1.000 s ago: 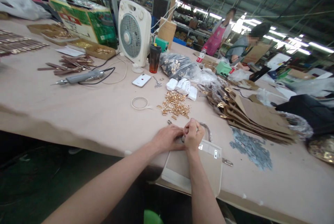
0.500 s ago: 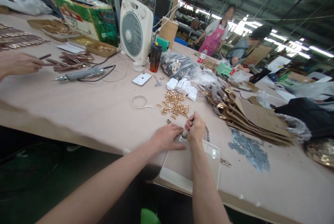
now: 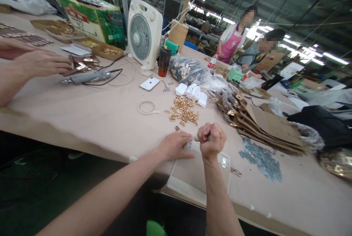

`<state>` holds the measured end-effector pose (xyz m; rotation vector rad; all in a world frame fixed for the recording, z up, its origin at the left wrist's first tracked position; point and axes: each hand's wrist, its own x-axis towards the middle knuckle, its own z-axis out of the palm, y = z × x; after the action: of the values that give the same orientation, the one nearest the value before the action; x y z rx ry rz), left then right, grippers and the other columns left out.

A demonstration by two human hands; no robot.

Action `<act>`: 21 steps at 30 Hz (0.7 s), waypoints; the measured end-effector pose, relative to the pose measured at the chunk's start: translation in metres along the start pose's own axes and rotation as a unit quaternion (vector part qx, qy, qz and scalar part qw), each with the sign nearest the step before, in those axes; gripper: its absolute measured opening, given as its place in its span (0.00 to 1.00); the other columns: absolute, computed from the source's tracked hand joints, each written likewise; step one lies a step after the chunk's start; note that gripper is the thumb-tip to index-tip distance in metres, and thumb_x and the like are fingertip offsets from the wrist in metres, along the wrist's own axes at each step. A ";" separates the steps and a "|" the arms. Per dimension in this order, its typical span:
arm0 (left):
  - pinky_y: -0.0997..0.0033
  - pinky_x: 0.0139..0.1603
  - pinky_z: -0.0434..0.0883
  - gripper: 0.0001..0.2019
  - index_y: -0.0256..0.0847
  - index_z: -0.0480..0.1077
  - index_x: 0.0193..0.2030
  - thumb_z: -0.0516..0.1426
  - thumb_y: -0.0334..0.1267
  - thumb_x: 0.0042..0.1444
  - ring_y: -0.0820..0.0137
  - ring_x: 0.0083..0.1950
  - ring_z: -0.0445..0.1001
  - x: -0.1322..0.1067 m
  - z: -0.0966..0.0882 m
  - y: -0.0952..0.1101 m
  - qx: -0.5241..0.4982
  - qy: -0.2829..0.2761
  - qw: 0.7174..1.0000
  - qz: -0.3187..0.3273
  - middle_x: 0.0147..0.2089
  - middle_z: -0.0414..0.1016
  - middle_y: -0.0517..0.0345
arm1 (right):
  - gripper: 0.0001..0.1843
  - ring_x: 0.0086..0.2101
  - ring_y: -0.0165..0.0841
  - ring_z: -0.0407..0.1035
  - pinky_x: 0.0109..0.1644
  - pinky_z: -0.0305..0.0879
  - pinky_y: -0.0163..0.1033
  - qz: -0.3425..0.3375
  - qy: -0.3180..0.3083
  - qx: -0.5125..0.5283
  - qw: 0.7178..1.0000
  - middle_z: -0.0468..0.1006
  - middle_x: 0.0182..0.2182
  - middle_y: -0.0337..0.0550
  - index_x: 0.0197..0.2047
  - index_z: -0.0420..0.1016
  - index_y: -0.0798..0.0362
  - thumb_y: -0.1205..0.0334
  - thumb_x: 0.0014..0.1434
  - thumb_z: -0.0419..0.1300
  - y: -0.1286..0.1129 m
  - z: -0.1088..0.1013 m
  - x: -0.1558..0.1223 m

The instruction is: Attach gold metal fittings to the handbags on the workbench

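My left hand [image 3: 176, 146] lies with its fingers stretched over the upper left corner of a flat beige bag piece [image 3: 189, 172] at the table's front edge. Above the same piece, my right hand [image 3: 212, 139] is closed in a fist around a tool with a pale rounded end [image 3: 197, 138]. Most of that tool is hidden by the fist, so its kind does not show. A silver metal plate [image 3: 224, 162] sits on the piece's upper right corner. From its right side sticks out a strap end with a metal fitting [image 3: 236, 172].
Gold metal fittings [image 3: 183, 110] are heaped beyond my hands, near a tape roll [image 3: 146, 107] and a phone [image 3: 149, 83]. Grey strips [image 3: 261, 159] and stacked brown bag pieces [image 3: 269, 129] lie right. A co-worker's hands [image 3: 41, 62] are at left, by an electric screwdriver [image 3: 86, 77].
My right fist has turned and shifted slightly right, away from my left hand, with the tool in it. My left hand stays put. The co-worker's hands have come further in at left.
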<state>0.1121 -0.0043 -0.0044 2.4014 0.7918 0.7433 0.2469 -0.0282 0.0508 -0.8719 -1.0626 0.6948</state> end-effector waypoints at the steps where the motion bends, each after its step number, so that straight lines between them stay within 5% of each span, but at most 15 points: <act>1: 0.60 0.59 0.71 0.22 0.46 0.75 0.51 0.68 0.55 0.54 0.58 0.56 0.76 0.000 0.000 0.000 -0.002 0.000 1.000 -0.003 0.53 0.81 0.54 | 0.25 0.15 0.25 0.52 0.19 0.47 0.33 0.013 -0.009 -0.009 1.000 0.58 0.15 0.31 0.22 0.64 0.50 0.48 0.69 0.57 0.002 0.000 -0.001; 5: 0.60 0.60 0.71 0.22 0.47 0.76 0.52 0.67 0.55 0.55 0.58 0.58 0.75 0.001 -0.001 0.001 -0.009 0.001 1.000 -0.001 0.56 0.80 0.56 | 0.26 0.15 0.25 0.51 0.18 0.46 0.33 0.078 -0.018 -0.045 0.996 0.58 0.15 0.31 0.21 0.64 0.51 0.48 0.68 0.58 0.008 -0.003 -0.007; 11: 0.60 0.58 0.72 0.21 0.47 0.76 0.50 0.68 0.53 0.53 0.58 0.55 0.76 0.000 -0.002 0.002 0.000 0.001 1.000 -0.007 0.52 0.81 0.55 | 0.26 0.15 0.26 0.53 0.19 0.47 0.33 0.020 -0.017 -0.015 1.000 0.58 0.15 0.31 0.21 0.63 0.50 0.47 0.67 0.58 0.006 -0.002 -0.005; 16: 0.60 0.61 0.72 0.21 0.46 0.77 0.50 0.67 0.53 0.54 0.58 0.57 0.76 0.003 -0.006 0.007 -0.012 0.005 1.000 -0.001 0.54 0.82 0.54 | 0.26 0.16 0.25 0.52 0.19 0.47 0.33 0.096 0.003 -0.025 0.995 0.59 0.14 0.30 0.21 0.64 0.51 0.46 0.66 0.59 0.018 -0.003 -0.012; 21: 0.55 0.68 0.69 0.28 0.47 0.75 0.61 0.63 0.57 0.58 0.55 0.64 0.74 0.003 -0.002 0.006 0.016 -0.013 1.000 -0.011 0.63 0.78 0.53 | 0.26 0.13 0.23 0.47 0.17 0.43 0.31 0.096 0.100 0.057 0.989 0.55 0.13 0.27 0.23 0.61 0.49 0.42 0.64 0.58 -0.003 -0.037 -0.015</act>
<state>0.1158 -0.0061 0.0018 2.4226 0.8245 0.6950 0.2769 -0.0519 0.0381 -0.9320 -0.7590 0.8037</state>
